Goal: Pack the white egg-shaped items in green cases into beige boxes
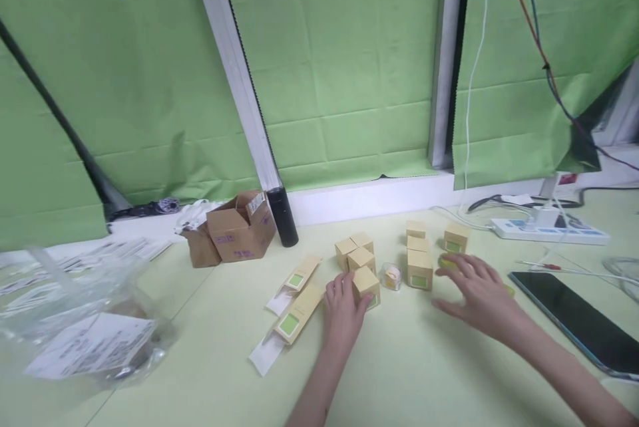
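Observation:
My left hand (pixel 343 310) curls around a small tan cube box (pixel 366 285) with a green label, gripping its left side on the table. Behind it stand three more tan cube boxes (pixel 355 252). A small clear jar (pixel 392 275) with an orange lid sits between that group and another tan box (pixel 420 269). My right hand (pixel 479 294) lies flat with fingers spread, just right of that box, over a green-yellow object (pixel 448 263) that is partly hidden. More tan boxes (pixel 456 237) stand behind it.
Two flattened tan cartons (pixel 297 310) with white inserts lie left of my left hand. A brown cardboard box (pixel 240 228) and a black cylinder (pixel 282 216) stand near the wall. A clear plastic bag (pixel 80 327) lies at far left. A dark tablet (pixel 579 320) and a power strip (pixel 549 231) are at right.

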`<state>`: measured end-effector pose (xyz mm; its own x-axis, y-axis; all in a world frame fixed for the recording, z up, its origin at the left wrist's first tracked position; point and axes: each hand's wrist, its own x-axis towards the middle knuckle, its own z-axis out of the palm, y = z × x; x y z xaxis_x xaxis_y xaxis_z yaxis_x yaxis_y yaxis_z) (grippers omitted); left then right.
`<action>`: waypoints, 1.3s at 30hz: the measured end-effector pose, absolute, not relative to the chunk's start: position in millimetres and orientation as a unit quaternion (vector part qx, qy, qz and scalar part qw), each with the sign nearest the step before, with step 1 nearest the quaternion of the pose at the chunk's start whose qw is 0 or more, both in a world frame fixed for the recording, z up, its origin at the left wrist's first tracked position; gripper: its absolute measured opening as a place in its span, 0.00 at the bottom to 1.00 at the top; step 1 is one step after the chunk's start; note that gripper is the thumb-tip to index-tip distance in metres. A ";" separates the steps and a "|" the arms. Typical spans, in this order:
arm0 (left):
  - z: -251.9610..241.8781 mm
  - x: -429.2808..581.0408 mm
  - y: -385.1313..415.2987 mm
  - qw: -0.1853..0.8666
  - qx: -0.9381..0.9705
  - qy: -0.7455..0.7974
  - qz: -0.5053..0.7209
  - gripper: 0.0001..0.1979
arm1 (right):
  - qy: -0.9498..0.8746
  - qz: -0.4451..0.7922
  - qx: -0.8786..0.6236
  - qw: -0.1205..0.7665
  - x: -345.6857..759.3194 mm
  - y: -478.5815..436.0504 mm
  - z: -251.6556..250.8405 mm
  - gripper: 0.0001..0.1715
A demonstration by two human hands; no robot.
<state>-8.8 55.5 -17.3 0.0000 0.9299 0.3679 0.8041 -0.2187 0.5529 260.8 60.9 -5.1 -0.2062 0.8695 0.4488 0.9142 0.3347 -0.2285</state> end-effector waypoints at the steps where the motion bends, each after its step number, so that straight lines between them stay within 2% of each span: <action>1: -15.3 -11.8 57.6 0.077 0.694 0.631 0.338 0.25 | -0.773 -0.050 -0.597 0.209 274.7 66.0 -9.6 0.31; 2: -13.4 -15.1 58.2 0.067 0.688 0.637 0.340 0.28 | -0.775 -0.033 -0.611 0.159 286.9 70.4 -14.2 0.36; 4: -10.4 -21.6 55.1 0.064 0.682 0.632 0.363 0.32 | -0.787 0.031 -0.610 0.093 303.7 75.7 -19.2 0.33; 5: -9.5 -24.1 51.7 0.073 0.681 0.622 0.381 0.30 | -0.790 0.064 -0.603 0.091 307.2 75.9 -18.0 0.31; 7: -9.1 -26.2 42.4 0.110 0.684 0.592 0.411 0.23 | -0.783 0.161 -0.585 0.137 303.2 71.2 -8.7 0.28; 9: -11.0 -23.3 32.1 0.156 0.698 0.556 0.425 0.19 | -0.739 0.312 -0.553 0.225 284.3 62.0 4.4 0.28; 11: -15.1 -16.5 22.9 0.194 0.717 0.519 0.422 0.22 | -0.650 0.500 -0.473 0.323 254.0 51.4 12.7 0.27; 13: -19.6 -8.3 16.3 0.226 0.731 0.492 0.416 0.28 | -0.499 0.682 -0.365 0.391 219.6 41.1 11.8 0.21; 15: -22.3 -1.6 12.8 0.265 0.735 0.471 0.409 0.35 | -0.363 0.800 -0.250 0.408 189.5 31.5 4.2 0.16; 18: -19.4 3.5 12.2 0.314 0.745 0.444 0.386 0.38 | -0.265 0.884 -0.176 0.342 163.3 19.9 -9.1 0.16; 22: -10.5 3.4 14.4 0.326 0.747 0.453 0.360 0.25 | -0.263 0.883 -0.204 0.331 159.0 17.5 -20.1 0.21; 26: -11.6 3.2 15.6 0.337 0.682 0.490 0.426 0.18 | -0.281 0.859 -0.246 0.351 164.5 25.5 -25.3 0.21; 28: -15.0 4.6 16.5 0.346 0.667 0.476 0.458 0.17 | -0.288 0.848 -0.256 0.364 166.8 27.7 -23.9 0.18; 30: -18.6 6.8 18.3 0.366 0.652 0.455 0.484 0.21 | -0.314 0.822 -0.287 0.379 169.3 28.3 -19.3 0.16; 33: -23.4 9.8 22.0 0.417 0.644 0.410 0.494 0.25 | -0.427 0.706 -0.379 0.420 174.9 30.1 -8.9 0.15; 36: -26.4 10.9 23.3 0.440 0.650 0.398 0.475 0.21 | -0.525 0.582 -0.433 0.446 183.9 35.5 2.3 0.17; 39: -25.2 9.5 20.8 0.387 0.682 0.433 0.444 0.18 | -0.682 0.335 -0.520 0.390 199.3 45.0 12.6 0.12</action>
<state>9.5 20.8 -25.2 0.2295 0.9351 0.2700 0.2464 -0.3241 0.9133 199.3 45.0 12.6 -0.1540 0.9709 0.1834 0.4476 0.2340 -0.8631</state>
